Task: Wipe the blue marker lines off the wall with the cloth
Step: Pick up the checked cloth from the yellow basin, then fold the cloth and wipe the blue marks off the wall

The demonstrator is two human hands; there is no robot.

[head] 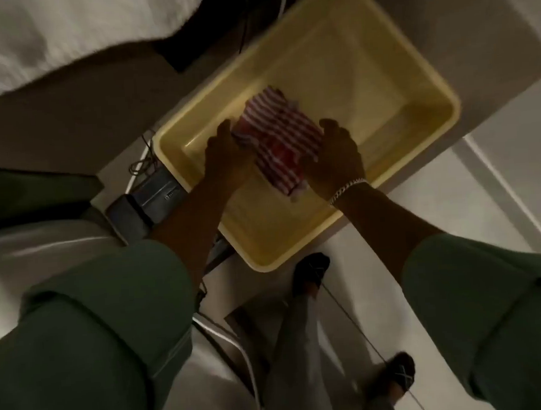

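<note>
Both hands are down inside a yellow basin (398, 77) and they hold the cloth (279, 137) between them. The left hand (227, 153) closes on the left edge of the cloth, fingers curled over it. The right hand (336, 155) grips the right side, with the thumb under the fabric. The hands are a little apart, and the cloth is bunched between them. The cloth has red and white stripes, and its near end hangs down toward the basin floor. A silver chain bracelet (346, 190) sits on the right wrist. Both forearms are bare, and green sleeves (105, 328) cover the arms nearer to the camera.

The basin is rectangular with rounded corners and stands on a pale floor (500, 169). It looks shiny inside, but I cannot tell if it has water. Just left of the basin there is a grey box-like device (156, 193) with thin cables (141, 164) beside it. At far left lies white bedding (58, 34). Near the camera, below the basin, two feet in dark sandals (309, 272) stand on the floor. The picture is dim and somewhat blurred.
</note>
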